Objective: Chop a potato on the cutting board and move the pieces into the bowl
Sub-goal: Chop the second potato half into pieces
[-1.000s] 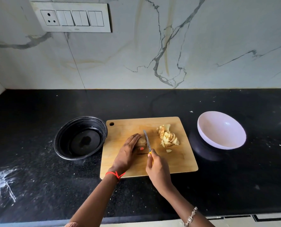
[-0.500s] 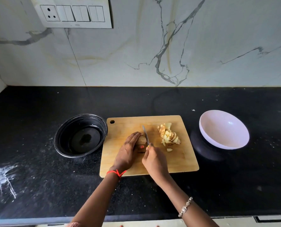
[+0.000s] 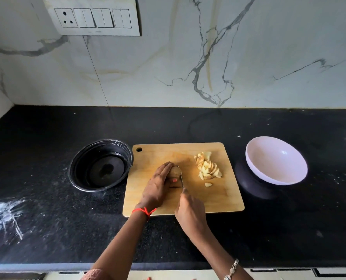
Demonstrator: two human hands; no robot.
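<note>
Sitting at the left of the counter (image 3: 47, 209), a black bowl (image 3: 101, 165) just touches the left edge of the wooden cutting board (image 3: 218, 201). The left hand (image 3: 158, 186), with a red thread at the wrist, lies over the middle of the board. Its fingers (image 3: 165, 168) are pressed together and curled over the top and left side of the potato (image 3: 175, 171); the thumb, its nail painted orange, closes on the near side.

The potato is a short brown-skinned stub, rounded on top, and only its right end shows past the fingertips. It rests on the board near the centre. The knife (image 3: 181, 179) stands with its blade against that exposed right end, running from the far side toward the person, close beside the left thumb.

The right hand (image 3: 191, 211) holds the knife from the near side, its fingers (image 3: 185, 194) curled round the handle, which is mostly hidden. Further right on the board, apart from both hands, lies a heap of pale yellow potato pieces (image 3: 207, 167), some with skin on their edges, and one stray piece (image 3: 208, 184) just nearer than the heap. Beyond the board's right edge stands a white bowl (image 3: 276, 162), tilted toward the board.
</note>
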